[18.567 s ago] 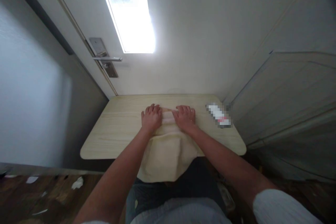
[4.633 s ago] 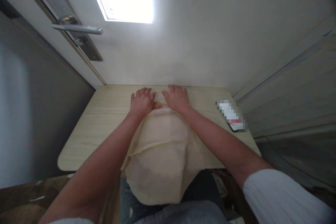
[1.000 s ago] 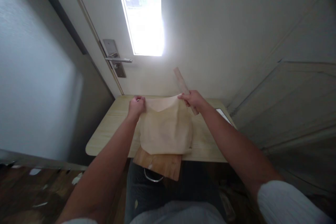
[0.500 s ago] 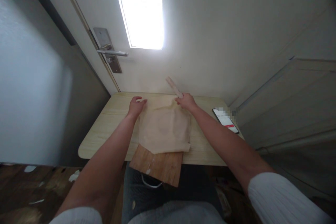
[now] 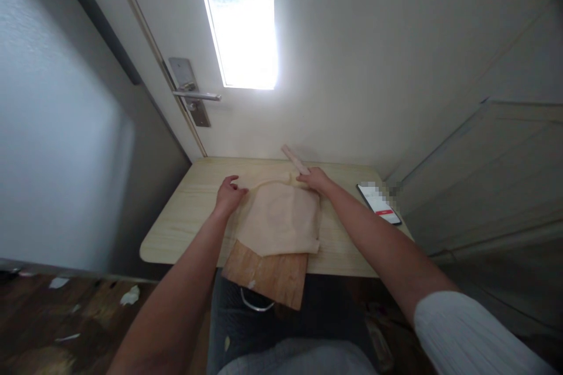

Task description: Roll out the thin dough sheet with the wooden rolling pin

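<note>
A beige cloth (image 5: pixel 281 220) lies on the light wooden table and partly covers a brown wooden board (image 5: pixel 268 275). The lower end of the board juts past the table's front edge. At the cloth's upper left, my left hand (image 5: pixel 229 194) pinches its edge between thumb and fingers. My right hand (image 5: pixel 315 180) grips the upper right edge of the cloth, fingers closed. From that hand a pale flat strip (image 5: pixel 294 158) sticks up toward the door; whether it belongs to the cloth I cannot tell. The cloth's upper edge is drawn into a fold between my hands.
A phone (image 5: pixel 379 203) with a lit screen lies at the table's (image 5: pixel 180 211) right end. Behind the table stands a white door with a metal handle (image 5: pixel 197 95) and a bright window. A curved metal bar (image 5: pixel 256 303) shows below the board. Scraps litter the floor at left.
Both hands have come slightly nearer to me, drawing down the cloth's upper edge, which now shows a raised fold. The pale strip has moved down with my right hand. The view has shifted slightly.
</note>
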### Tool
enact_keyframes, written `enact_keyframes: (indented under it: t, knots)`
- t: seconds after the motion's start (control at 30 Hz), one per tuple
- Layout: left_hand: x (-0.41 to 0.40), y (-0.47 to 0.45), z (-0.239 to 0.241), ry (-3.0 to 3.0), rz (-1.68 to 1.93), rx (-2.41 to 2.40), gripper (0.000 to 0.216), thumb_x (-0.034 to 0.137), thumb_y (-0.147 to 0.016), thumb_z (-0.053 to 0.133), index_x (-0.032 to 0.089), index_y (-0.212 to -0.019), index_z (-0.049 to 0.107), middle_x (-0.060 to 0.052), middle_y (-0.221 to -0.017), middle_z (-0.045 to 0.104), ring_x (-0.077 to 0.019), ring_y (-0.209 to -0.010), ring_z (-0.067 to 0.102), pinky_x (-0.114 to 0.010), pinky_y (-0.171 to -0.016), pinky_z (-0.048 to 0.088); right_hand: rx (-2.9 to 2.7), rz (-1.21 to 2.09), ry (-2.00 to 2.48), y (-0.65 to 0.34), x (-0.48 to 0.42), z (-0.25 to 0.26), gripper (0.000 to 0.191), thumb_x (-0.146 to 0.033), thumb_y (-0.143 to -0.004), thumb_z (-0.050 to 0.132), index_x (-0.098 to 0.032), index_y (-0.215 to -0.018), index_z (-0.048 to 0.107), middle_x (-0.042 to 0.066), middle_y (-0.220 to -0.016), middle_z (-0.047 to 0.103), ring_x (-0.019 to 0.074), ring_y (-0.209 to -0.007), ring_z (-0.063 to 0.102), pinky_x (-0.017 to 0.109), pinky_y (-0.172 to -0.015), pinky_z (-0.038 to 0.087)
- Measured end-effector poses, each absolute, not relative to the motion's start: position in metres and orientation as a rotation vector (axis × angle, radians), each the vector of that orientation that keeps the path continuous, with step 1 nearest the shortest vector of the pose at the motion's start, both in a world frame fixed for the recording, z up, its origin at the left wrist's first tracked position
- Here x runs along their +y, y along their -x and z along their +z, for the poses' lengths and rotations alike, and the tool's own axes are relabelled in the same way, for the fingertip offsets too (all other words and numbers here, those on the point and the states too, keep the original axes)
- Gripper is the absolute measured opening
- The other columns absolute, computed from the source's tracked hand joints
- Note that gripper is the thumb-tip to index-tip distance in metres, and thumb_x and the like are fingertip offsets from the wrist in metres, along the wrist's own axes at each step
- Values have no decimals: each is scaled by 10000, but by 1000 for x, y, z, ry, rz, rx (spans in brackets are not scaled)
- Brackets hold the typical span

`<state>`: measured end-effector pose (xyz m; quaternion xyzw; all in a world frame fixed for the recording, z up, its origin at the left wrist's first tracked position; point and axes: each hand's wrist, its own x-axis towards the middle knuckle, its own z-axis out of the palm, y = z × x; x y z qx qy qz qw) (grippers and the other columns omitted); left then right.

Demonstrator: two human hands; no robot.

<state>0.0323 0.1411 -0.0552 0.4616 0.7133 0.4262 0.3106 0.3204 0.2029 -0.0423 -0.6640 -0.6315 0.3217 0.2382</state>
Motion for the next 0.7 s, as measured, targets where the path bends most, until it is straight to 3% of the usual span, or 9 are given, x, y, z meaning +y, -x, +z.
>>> enact_keyframes:
  t: [0.17, 0.33, 0.7]
  knots:
    - [139, -35, -48, -1211, 1262, 1773, 576, 257, -650, 681, 208, -1217, 592, 73, -673, 428, -79, -525, 414, -216, -538, 369, -1652, 930, 1686, -317, 197, -29, 196, -336, -704, 696, -169, -785, 635, -28, -684, 570, 126, -634, 495, 245, -619, 381]
    - [137, -43, -30, -1054, 1416, 1524, 589, 323, -591, 701, 202, -1160, 611, 86, -665, 380, -61, -503, 387, -209, -508, 343, -1535, 971, 1669, -318, 193, -20, 156, -310, -723, 672, -187, -728, 575, -59, -608, 490, 108, -566, 433, 232, -566, 352]
    - [114, -34, 14, -902, 1414, 1306, 591, 282, -579, 742, 189, -1144, 595, 31, -759, 542, -88, -556, 508, -234, -516, 411, -1304, 1248, 1555, -318, 150, 17, 116, -258, -811, 626, -186, -803, 535, -35, -605, 520, 103, -502, 485, 210, -460, 390]
